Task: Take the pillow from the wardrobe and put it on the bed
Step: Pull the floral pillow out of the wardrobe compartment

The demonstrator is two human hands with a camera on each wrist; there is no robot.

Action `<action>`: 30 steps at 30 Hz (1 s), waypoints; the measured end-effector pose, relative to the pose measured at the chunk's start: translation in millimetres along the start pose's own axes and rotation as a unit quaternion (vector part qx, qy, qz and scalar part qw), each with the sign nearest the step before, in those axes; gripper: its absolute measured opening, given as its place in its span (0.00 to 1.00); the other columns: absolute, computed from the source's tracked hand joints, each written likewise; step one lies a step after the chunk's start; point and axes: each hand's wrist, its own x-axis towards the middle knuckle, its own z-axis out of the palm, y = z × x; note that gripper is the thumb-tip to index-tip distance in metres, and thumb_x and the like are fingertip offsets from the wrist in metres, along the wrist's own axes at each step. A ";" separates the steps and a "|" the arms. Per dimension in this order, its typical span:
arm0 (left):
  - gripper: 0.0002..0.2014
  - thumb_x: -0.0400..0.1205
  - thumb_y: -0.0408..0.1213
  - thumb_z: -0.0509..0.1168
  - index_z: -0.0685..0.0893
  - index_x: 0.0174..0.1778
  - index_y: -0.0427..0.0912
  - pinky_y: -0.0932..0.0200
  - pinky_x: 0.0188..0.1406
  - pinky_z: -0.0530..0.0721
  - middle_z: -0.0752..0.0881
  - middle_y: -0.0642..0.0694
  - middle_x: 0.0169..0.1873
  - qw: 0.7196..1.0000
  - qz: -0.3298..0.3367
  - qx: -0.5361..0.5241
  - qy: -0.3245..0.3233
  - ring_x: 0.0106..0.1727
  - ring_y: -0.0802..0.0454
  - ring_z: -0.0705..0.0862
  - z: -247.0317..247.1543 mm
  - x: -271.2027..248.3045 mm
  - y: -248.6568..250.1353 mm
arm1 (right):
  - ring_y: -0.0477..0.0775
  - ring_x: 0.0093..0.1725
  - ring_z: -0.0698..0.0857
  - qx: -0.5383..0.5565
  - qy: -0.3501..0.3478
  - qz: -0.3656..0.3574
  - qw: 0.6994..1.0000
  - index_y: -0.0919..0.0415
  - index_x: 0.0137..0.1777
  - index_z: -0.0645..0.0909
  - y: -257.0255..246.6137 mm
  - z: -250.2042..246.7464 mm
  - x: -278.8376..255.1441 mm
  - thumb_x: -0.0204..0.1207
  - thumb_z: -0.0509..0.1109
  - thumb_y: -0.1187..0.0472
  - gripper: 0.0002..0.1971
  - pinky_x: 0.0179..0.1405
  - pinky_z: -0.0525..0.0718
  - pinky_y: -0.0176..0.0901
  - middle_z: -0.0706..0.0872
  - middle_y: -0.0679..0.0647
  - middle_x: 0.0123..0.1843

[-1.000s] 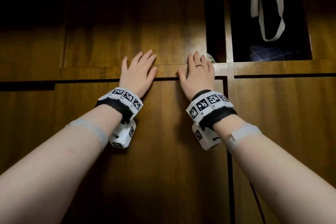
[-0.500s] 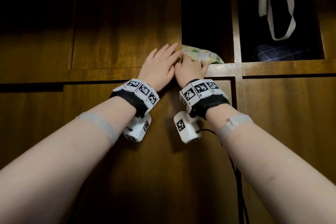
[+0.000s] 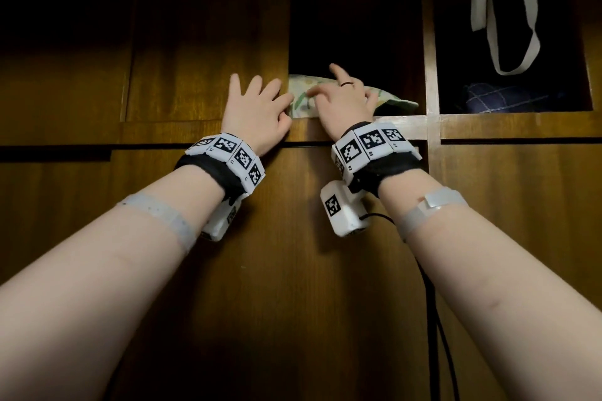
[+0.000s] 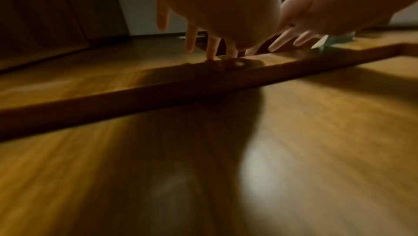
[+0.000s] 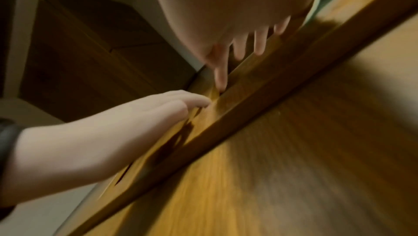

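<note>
Filling the whole head view, the wardrobe (image 3: 202, 42) is dark, glossy brown wood in flat panels split by thin seams and a horizontal rail. Both hands are raised to that rail where an upper compartment stands open. Just beyond the fingertips, inside this compartment, lies the pillow (image 3: 387, 101), soft and flattish, in pale fabric printed with green leaves; its near edge sits at the rail. To the right of the hands, a second open compartment shows hanging pale straps (image 3: 508, 19) above a dark checked cloth (image 3: 508, 98).

The left hand (image 3: 254, 111) lies flat against the sliding door panel beside the opening, fingers spread and straight, holding nothing. The right hand (image 3: 342, 101) reaches over the pillow's left part with fingers splayed and loosely bent, a dark ring (image 3: 346, 84) on one; whether they touch the fabric cannot be told.
</note>
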 end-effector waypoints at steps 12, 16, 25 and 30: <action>0.24 0.85 0.47 0.44 0.76 0.71 0.43 0.32 0.78 0.54 0.66 0.41 0.81 0.986 -0.165 -0.008 -0.021 0.81 0.39 0.64 25.8 -21.3 -66.7 | 0.61 0.74 0.73 -0.036 -0.068 0.021 0.997 0.53 0.77 0.65 5.1 10.5 34.2 0.72 0.72 0.48 0.35 0.71 0.75 0.57 0.74 0.57 0.76; 0.26 0.86 0.46 0.42 0.71 0.77 0.43 0.35 0.79 0.52 0.64 0.41 0.82 0.982 -0.182 -0.010 -0.041 0.83 0.41 0.60 30.5 -24.5 -80.4 | 0.60 0.69 0.79 -0.024 -0.063 0.050 0.996 0.55 0.74 0.70 -1.2 14.1 35.1 0.72 0.73 0.50 0.31 0.64 0.78 0.53 0.81 0.57 0.69; 0.32 0.81 0.53 0.55 0.59 0.81 0.49 0.37 0.74 0.62 0.65 0.37 0.81 0.959 -0.230 -0.164 -0.033 0.79 0.35 0.65 21.8 -9.7 -62.4 | 0.63 0.61 0.84 0.029 0.051 0.056 0.997 0.61 0.62 0.79 -1.7 10.6 23.0 0.82 0.59 0.60 0.13 0.49 0.76 0.46 0.86 0.61 0.60; 0.43 0.74 0.52 0.69 0.55 0.82 0.50 0.27 0.78 0.47 0.68 0.38 0.79 0.964 -0.233 -0.125 -0.005 0.83 0.35 0.55 4.7 -3.0 -64.4 | 0.63 0.62 0.81 0.111 0.117 0.052 0.986 0.66 0.60 0.76 0.0 8.7 21.8 0.84 0.55 0.59 0.14 0.51 0.75 0.48 0.85 0.63 0.60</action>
